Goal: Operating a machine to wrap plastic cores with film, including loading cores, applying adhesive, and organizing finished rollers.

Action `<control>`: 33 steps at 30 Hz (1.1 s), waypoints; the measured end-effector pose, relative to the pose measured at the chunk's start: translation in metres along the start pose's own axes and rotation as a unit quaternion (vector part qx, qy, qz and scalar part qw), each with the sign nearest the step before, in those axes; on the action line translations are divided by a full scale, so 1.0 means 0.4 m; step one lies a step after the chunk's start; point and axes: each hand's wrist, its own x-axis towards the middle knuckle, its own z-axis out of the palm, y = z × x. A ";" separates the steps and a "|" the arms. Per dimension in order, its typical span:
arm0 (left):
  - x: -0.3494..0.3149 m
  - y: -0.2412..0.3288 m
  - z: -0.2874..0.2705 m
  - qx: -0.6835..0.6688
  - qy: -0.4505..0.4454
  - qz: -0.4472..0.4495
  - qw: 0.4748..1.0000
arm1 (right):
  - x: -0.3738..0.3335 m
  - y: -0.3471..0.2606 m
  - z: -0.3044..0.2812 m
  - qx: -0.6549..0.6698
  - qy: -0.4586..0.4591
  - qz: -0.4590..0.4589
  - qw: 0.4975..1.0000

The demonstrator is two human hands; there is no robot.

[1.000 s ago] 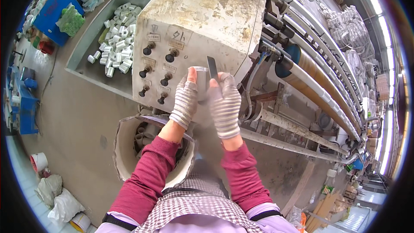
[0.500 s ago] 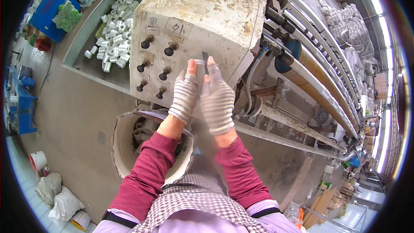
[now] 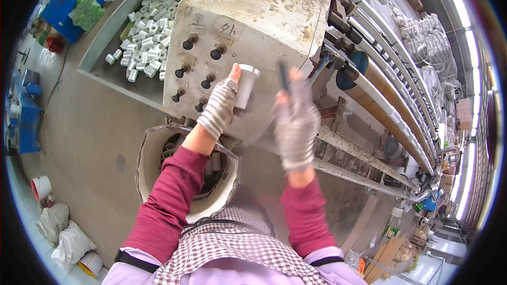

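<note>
A small white plastic-film roll stands tilted in my left hand, gripped along its side with the thumb near its top end. My right hand, smeared by motion, is closed around a dark-bladed knife pointing upward, apart from the roll. Striped fingerless gloves cover both hands. Behind them is the slanted panel of a worn white machine cabinet with several black knobs. Below my left forearm sits a round, pale container with cardboard tubes inside.
To the left of the cabinet, a grey tray holds many white rolls. Long machine rollers run along the right side. Blue crates, white sacks and a bucket stand farther left.
My hands have moved apart: the right one went right with the knife, away from the roll. The left hand shifted slightly left and now shows the whole white roll.
</note>
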 end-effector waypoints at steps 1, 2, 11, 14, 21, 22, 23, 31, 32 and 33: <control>-0.021 -0.007 -0.013 -0.030 -0.020 -0.006 0.999 | 0.055 0.014 -0.002 -0.009 -0.002 -0.002 1.000; -0.036 -0.010 -0.024 -0.060 -0.042 -0.012 0.997 | 0.128 0.039 0.009 -0.019 -0.003 -0.005 1.000; -0.208 -0.101 -0.081 -0.059 -0.116 -0.086 0.988 | 0.225 0.042 0.040 -0.063 0.018 -0.268 0.961; -0.285 -0.102 -0.034 -0.058 -0.208 -0.129 0.968 | -0.062 -0.041 -0.070 0.315 -0.292 0.125 0.894; -0.370 -0.165 -0.158 0.364 -0.266 -0.230 0.863 | -0.441 0.081 -0.041 0.334 -0.206 0.657 0.644; -0.375 -0.156 -0.189 0.349 -0.252 -0.228 0.873 | -0.485 0.159 -0.023 0.375 -0.126 0.708 0.585; -0.374 -0.133 -0.218 0.325 -0.220 -0.242 0.887 | -0.494 0.214 -0.018 0.449 -0.021 0.710 0.542; -0.185 -0.311 -0.422 0.797 -0.249 -0.116 0.538 | -0.552 0.397 -0.128 0.249 -0.005 0.597 0.762; -0.169 -0.319 -0.411 0.808 -0.278 -0.172 0.490 | -0.526 0.307 -0.122 0.273 -0.057 0.578 0.767; -0.163 -0.323 -0.411 0.814 -0.305 -0.226 0.439 | -0.465 0.184 -0.117 0.296 -0.110 0.555 0.770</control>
